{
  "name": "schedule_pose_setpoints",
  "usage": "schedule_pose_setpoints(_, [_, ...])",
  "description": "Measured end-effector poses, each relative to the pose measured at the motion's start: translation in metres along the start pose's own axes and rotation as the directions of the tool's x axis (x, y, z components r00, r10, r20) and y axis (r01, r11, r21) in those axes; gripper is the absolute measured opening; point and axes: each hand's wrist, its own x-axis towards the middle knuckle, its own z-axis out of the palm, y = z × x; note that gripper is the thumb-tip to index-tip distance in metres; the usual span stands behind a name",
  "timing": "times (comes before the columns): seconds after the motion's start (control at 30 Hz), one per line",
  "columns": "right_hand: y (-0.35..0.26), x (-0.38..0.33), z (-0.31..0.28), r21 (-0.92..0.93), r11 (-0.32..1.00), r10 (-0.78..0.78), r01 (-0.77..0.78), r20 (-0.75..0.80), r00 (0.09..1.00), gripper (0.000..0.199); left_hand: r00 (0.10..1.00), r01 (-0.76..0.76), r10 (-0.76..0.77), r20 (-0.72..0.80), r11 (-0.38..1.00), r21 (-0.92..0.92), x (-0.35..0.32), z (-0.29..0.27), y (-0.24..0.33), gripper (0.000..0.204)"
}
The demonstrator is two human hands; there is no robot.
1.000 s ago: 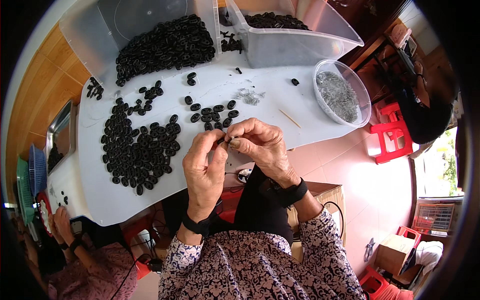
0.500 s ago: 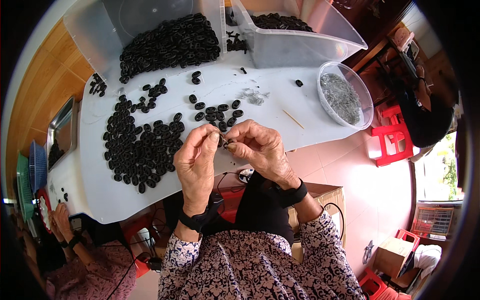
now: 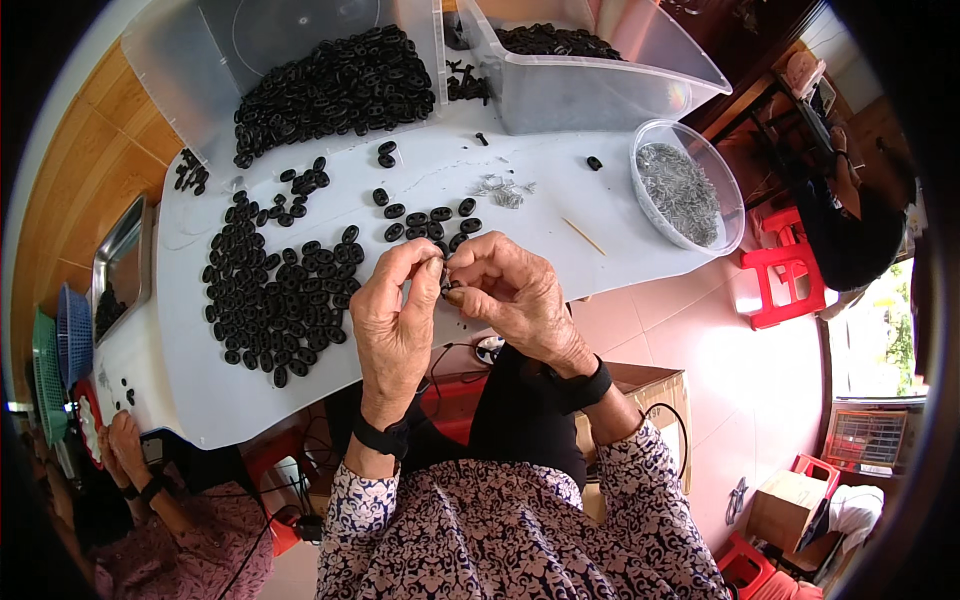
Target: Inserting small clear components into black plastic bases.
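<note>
Above the table's near edge, my left hand (image 3: 397, 310) and my right hand (image 3: 520, 300) meet fingertip to fingertip. Both pinch a small black part (image 3: 446, 282), mostly covered by thumbs and forefingers; its exact shape cannot be made out. Just beyond my fingers lies a loose group of black oval pieces with holes (image 3: 415, 218). A wide spread of similar black oval pieces (image 3: 285, 300) covers the table left of my left hand. Past my right hand, a little heap of clear small pieces (image 3: 503, 190) sits on the white tabletop (image 3: 560, 240), near a wooden toothpick (image 3: 583, 236).
At the back stand a clear bin (image 3: 420, 60) heaped with black ovals and another clear bin (image 3: 600, 95) holding black parts. A round clear tub (image 3: 733, 200) of tiny transparent pieces is at right. A co-worker's hands (image 3: 125, 445) are at lower left. Red stools (image 3: 785, 290) stand on the floor.
My hands stay together at nearly the same spot, with fingers slightly shifted around the small black part. The table scene has slid a little left and up in the picture.
</note>
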Motion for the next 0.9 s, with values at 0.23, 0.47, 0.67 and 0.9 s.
schedule_pose_setpoints(0.23, [-0.007,0.002,0.001,-0.073,0.997,-0.005,0.004,-0.010,1.000,0.027,1.000,0.007,-0.007,0.018,0.999,-0.041,0.003,0.000,0.001,0.017])
schedule_pose_setpoints(0.47, [-0.006,0.004,0.000,-0.021,1.000,0.013,-0.013,0.001,1.000,0.032,0.999,0.035,-0.033,0.041,0.998,-0.060,0.005,-0.001,-0.001,0.020])
schedule_pose_setpoints(0.67, [-0.004,0.002,0.000,0.003,1.000,-0.031,0.031,-0.022,0.999,0.033,0.997,-0.013,0.009,0.076,0.998,0.054,0.003,-0.001,0.007,0.022])
schedule_pose_setpoints(0.9, [-0.003,0.001,0.000,0.004,0.999,-0.032,0.033,-0.053,0.998,0.034,0.988,0.109,-0.111,0.107,0.994,0.018,-0.004,-0.006,0.003,0.024])
